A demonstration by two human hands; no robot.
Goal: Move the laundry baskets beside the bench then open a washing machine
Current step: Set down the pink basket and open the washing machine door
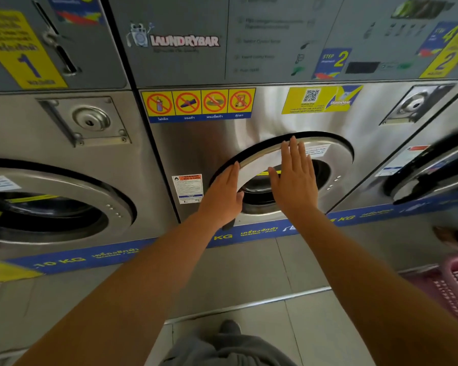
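While you stand facing the middle washing machine, both of your arms reach forward to its round door. Your left hand lies flat with fingers straight and together against the left edge of the door, its fingertips touching the metal rim where a black seal shows behind it; the hand is spread, not gripping anything. Your right hand is also flat and unclenched, palm pressed on the front of the door ring, fingers pointing up toward the rim's top and the thumb out to the left. The door stands slightly ajar along its left side, with a dark gap between rim and machine front. Through the glass you can see the dark drum.

Above the door sits a yellow prohibition sticker strip and a yellow QR sticker, and a small warning label is just left of the door. A second washer stands to your left and a third one to your right. A pink laundry basket sits on the tiled floor at the right edge, well apart from your hands. No bench is in view.
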